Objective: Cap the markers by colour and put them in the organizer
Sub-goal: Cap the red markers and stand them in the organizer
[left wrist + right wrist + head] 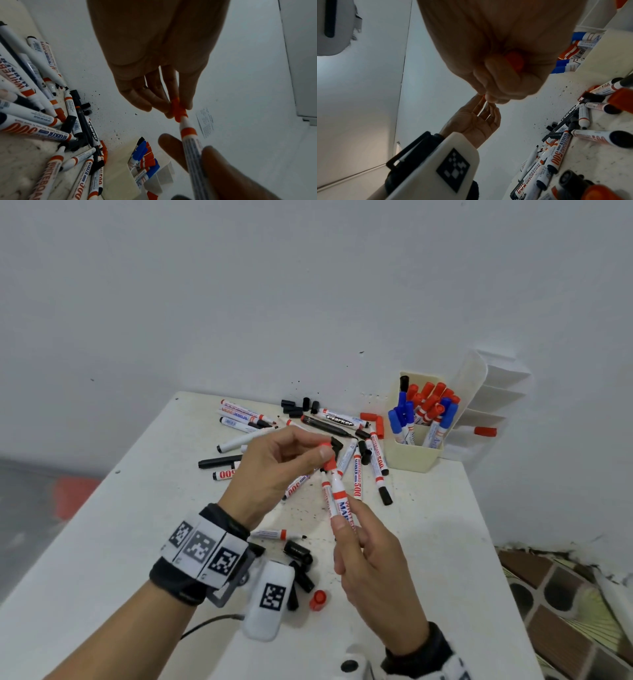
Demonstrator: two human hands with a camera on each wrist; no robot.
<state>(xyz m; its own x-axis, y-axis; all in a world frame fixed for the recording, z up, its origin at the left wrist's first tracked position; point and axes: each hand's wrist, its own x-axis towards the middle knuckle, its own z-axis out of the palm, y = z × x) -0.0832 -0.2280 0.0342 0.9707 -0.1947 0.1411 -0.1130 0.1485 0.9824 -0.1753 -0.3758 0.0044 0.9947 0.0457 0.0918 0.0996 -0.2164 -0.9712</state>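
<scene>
Above the white table (102, 542), the left hand (274, 470) pinches a red cap (330, 463) between thumb and fingertips, seated on the tip of a red marker (340, 501) whose barrel the right hand (373, 570) grips between thumb and fingers. Loose markers (356, 474) and black caps (298, 405) lie scattered on the table beneath and beyond the hands. At the far right corner a cream organizer (411, 457) stands holding capped red and blue markers upright.
</scene>
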